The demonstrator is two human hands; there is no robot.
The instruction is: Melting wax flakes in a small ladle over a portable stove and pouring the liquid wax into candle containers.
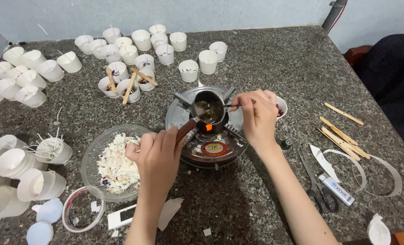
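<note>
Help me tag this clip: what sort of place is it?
Likely a home candle-making bench: a small pot sits on a burner, many white cups with wicks stand on the stone table, beside a bowl of wax flakes.

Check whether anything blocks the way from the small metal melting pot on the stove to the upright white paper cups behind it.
Nothing visible does: bare granite lies between the small metal melting pot and the nearest white paper cups.
</note>
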